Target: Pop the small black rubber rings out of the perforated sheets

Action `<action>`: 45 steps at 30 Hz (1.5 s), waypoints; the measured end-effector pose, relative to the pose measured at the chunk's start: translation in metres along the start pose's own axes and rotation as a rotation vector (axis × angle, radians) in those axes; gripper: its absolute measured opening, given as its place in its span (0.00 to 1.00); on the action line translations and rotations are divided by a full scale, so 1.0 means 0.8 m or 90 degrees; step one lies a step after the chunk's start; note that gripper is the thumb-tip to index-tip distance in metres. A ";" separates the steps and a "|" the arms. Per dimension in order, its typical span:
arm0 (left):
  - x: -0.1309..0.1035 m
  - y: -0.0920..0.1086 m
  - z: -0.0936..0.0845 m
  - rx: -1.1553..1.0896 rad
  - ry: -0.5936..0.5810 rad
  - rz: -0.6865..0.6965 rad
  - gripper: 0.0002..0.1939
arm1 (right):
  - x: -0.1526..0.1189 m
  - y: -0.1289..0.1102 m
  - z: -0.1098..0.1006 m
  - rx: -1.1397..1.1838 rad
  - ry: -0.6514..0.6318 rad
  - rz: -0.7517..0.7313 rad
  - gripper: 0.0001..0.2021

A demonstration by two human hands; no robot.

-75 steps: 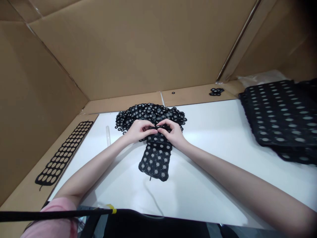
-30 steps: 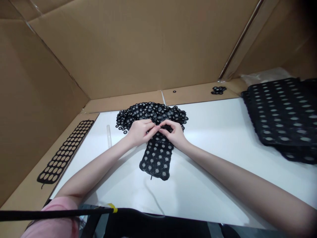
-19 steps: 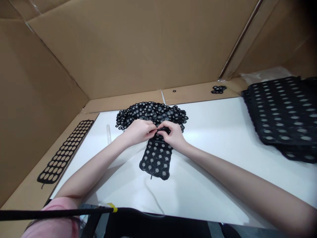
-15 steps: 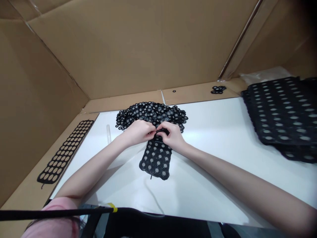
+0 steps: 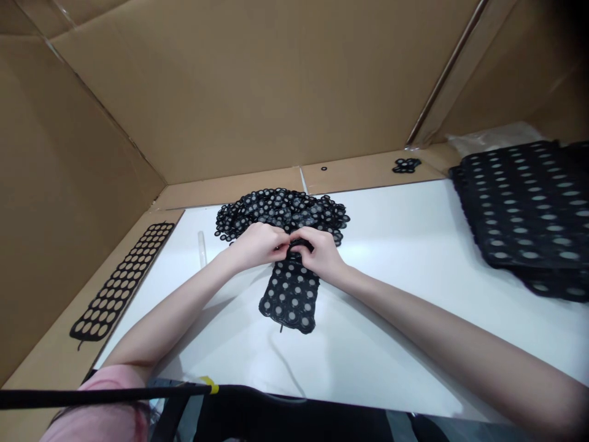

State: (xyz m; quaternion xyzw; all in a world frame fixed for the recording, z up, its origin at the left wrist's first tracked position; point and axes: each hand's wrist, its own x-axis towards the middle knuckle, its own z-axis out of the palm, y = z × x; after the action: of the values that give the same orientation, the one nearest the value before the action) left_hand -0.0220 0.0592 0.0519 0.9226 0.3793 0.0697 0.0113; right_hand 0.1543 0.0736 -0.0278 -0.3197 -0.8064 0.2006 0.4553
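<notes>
A black rubber sheet (image 5: 288, 299) with rows of round holes lies on the white board, its far end between my hands. My left hand (image 5: 263, 245) is closed, thumb and fingers pinching at the left of that far end. From the right, my right hand (image 5: 321, 250) curls thumb and index finger round the sheet's far edge. The fingertips of both hands nearly meet there. Just behind them spreads a heap of small black rings (image 5: 276, 209), partly hidden by my hands.
A perforated black sheet (image 5: 122, 282) lies on the cardboard at left. A clear tube (image 5: 202, 248) is near my left forearm. Stacked black perforated sheets (image 5: 524, 209) sit at right by a plastic bag (image 5: 497, 138). A few rings (image 5: 406, 165) lie at the back, before cardboard walls (image 5: 276, 86).
Both hands stay at the far end of the sheet, with only slight finger movement. The heap and the sheets look the same.
</notes>
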 end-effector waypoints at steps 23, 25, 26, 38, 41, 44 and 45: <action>-0.008 -0.050 0.014 -0.628 -0.025 -0.115 0.07 | 0.001 -0.017 -0.004 0.045 0.009 -0.118 0.16; -0.009 -0.053 0.012 -0.613 -0.031 -0.118 0.09 | 0.000 -0.016 -0.004 0.074 0.020 -0.044 0.18; -0.009 -0.053 0.009 -0.599 -0.041 -0.113 0.10 | 0.000 -0.016 -0.004 0.089 0.021 -0.010 0.19; -0.002 -0.027 -0.015 -0.213 -0.099 0.054 0.09 | -0.005 -0.015 -0.003 0.097 -0.031 -0.022 0.22; -0.001 -0.023 -0.011 -0.173 -0.085 0.064 0.07 | -0.005 -0.013 -0.004 0.082 -0.053 -0.033 0.24; -0.001 -0.026 -0.005 -0.183 -0.044 0.050 0.06 | -0.004 -0.014 -0.003 0.070 -0.054 -0.022 0.24; -0.002 -0.030 -0.003 -0.200 -0.030 0.041 0.05 | -0.004 -0.014 -0.003 0.066 -0.057 -0.030 0.24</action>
State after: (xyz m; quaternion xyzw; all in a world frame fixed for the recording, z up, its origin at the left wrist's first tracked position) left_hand -0.0399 0.0750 0.0521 0.9226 0.3335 0.1068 0.1617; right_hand 0.1540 0.0631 -0.0217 -0.2674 -0.8218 0.2458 0.4391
